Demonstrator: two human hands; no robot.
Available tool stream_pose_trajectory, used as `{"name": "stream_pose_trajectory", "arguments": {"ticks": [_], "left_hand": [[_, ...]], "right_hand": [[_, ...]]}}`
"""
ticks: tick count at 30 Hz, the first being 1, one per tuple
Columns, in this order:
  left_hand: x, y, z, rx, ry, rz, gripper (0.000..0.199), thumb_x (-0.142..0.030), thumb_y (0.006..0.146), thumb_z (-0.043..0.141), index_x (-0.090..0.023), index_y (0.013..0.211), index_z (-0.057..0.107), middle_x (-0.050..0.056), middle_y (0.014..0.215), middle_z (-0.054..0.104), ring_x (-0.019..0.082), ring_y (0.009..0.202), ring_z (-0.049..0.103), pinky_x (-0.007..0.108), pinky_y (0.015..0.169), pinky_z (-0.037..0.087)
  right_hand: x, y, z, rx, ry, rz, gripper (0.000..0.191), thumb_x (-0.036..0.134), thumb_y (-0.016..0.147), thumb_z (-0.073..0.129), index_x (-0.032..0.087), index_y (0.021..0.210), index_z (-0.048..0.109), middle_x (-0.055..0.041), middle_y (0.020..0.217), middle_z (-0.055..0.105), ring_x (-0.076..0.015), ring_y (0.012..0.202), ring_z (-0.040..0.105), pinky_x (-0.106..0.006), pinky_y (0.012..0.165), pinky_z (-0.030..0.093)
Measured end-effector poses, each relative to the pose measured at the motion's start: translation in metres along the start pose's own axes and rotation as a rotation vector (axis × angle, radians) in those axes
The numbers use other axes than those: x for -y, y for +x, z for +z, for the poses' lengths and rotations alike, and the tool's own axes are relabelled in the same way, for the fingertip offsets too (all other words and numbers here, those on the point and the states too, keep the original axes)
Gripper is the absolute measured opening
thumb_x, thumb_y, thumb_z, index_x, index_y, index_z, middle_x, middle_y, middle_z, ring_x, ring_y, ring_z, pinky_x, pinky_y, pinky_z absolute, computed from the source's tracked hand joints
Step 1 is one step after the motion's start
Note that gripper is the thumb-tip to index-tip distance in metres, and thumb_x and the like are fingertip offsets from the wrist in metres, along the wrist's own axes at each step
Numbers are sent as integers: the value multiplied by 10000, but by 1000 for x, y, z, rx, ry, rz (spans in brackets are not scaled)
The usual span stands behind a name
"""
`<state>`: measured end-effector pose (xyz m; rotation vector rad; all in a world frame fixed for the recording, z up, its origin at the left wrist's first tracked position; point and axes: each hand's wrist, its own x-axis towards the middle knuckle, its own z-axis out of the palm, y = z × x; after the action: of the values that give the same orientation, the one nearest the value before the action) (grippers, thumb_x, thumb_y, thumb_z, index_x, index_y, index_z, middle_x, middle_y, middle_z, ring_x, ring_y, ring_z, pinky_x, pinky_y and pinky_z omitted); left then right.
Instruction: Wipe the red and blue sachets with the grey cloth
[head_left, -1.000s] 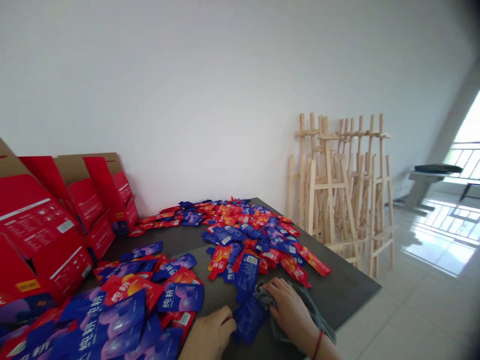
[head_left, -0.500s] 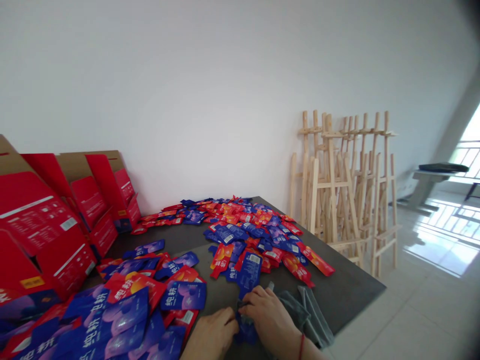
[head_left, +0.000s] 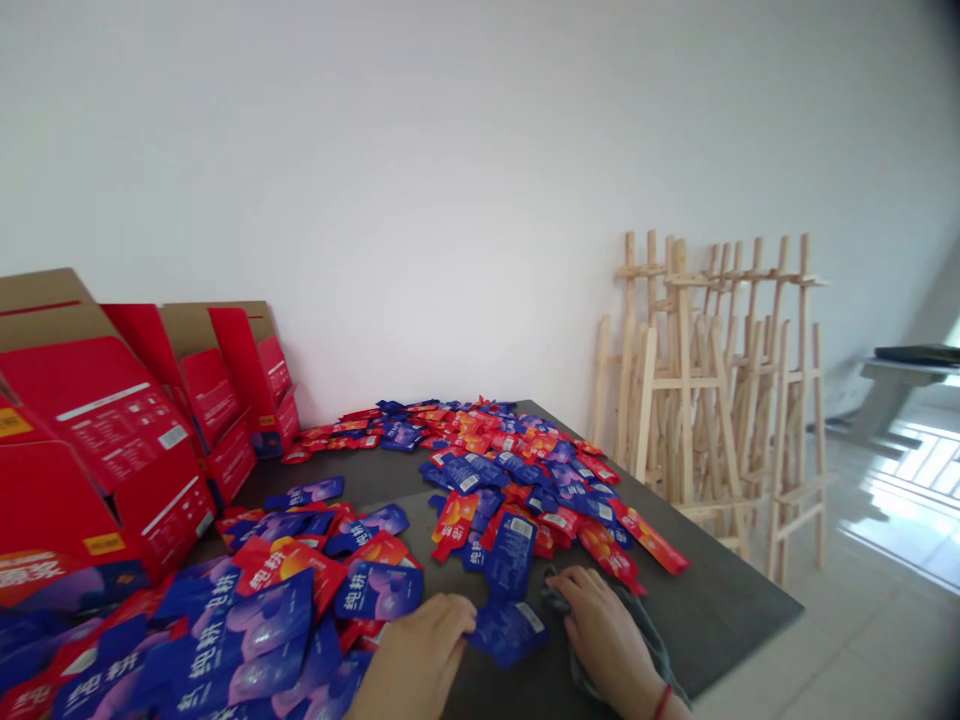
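Note:
My left hand (head_left: 424,645) is at the bottom centre, its fingers closed on the left edge of a blue packet (head_left: 508,632) that lies low over the dark table. To the right, my right hand (head_left: 600,630), with a red cord at the wrist, has its fingers bent around a grey-green cloth (head_left: 651,640). Just beyond the hands lies another blue packet (head_left: 511,555), at the near edge of a pile of red and blue packets (head_left: 525,470). More packets (head_left: 255,640) are heaped left of my left hand.
Open red cardboard boxes (head_left: 112,440) stand along the left side. The dark table (head_left: 727,600) has its edge at the right, with wooden easels (head_left: 682,400) beyond it against the white wall. A grey bench (head_left: 892,400) stands far right.
My right hand has moved right, off the blue packet, with the cloth under it. The blue packet between the hands is now uncovered. The view has shifted slightly left.

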<state>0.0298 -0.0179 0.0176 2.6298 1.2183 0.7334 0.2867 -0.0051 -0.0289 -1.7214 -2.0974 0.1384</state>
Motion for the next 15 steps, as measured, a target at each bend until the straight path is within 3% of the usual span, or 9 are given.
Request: {"name": "stream_pose_trajectory", "arguments": {"ticks": [4,8,12,15], "left_hand": [[22,16,-62,-128,-63,-296,161,-286,893,411,-234,855,559,-20,767,646,155,712,617,240,652,444],[91,30,-120,-214,-86,-506,206,-409,817,437,-222,748,492,-48,558,570,161,547,568,232,540,405],[164,34,-155,-138,-63,-793,221,-390,788,400,-187,796,486,-56,438,524,137,391,482,204,435,342],[193,29,-172,-77,138,-826,201,-274,793,362,-155,706,498,-51,390,462,135,406,508,207,477,360]], "right_hand": [[-4,-2,1,-12,-3,-3,477,56,731,441,237,1133,625,-47,1112,585,-224,1011,503,-323,911,346],[1,-4,2,-19,-9,5,472,58,739,450,248,1135,625,-44,1122,584,-227,1009,502,-335,910,339],[4,-3,1,-25,-15,3,463,50,740,457,255,1116,631,-40,1124,587,-226,1012,500,-336,901,344],[5,-1,0,-29,-13,5,466,41,727,465,253,1107,633,-39,1108,594,-227,1002,506,-338,897,351]]}}
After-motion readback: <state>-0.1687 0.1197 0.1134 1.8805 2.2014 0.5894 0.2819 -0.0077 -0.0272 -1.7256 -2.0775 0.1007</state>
